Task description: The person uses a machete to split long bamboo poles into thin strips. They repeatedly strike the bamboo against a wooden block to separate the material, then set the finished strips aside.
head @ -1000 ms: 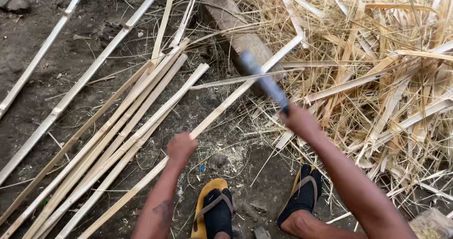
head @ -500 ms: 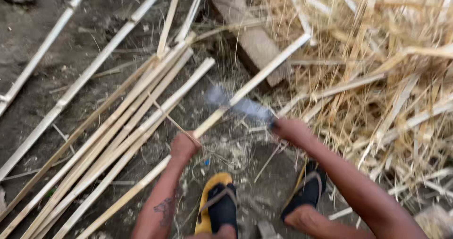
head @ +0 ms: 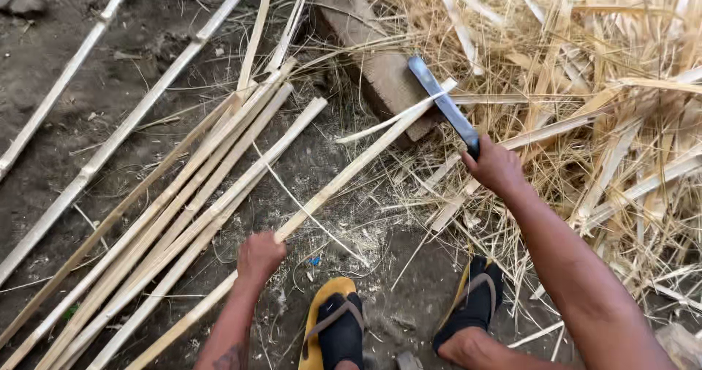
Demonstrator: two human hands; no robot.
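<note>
bamboo everywhere in this one. the left hand [head: 259, 257] is closed tight around a long split bamboo strip [head: 344, 176] that runs diagonally from the bottom left up toward the top right, and the far end of the strip lies across a wooden block [head: 376, 70] sitting in the dirt. the right hand [head: 496, 169] is wrapped shut around the handle of a big knife [head: 442, 103], a machete type thing with a long flat grey blade, and the blade points up and to the left with its edge right at the top end of the strip, over the block. a thin curled sliver [head: 387, 121] is peeling off the strip just beside the blade. to the left of the held strip there's a bundle of more bamboo strips [head: 168, 231] lying side by side on the ground, same diagonal direction, plus two separate poles [head: 110, 147] further left, well apart from the hands. the whole right side is a heap of pale shavings [head: 621, 85] and offcuts, all tangled. at the bottom you can see both feet in sandals [head: 336, 326] with yellow soles and black straps, planted on the bare dirt ground [head: 88, 55] just below the strip.
</note>
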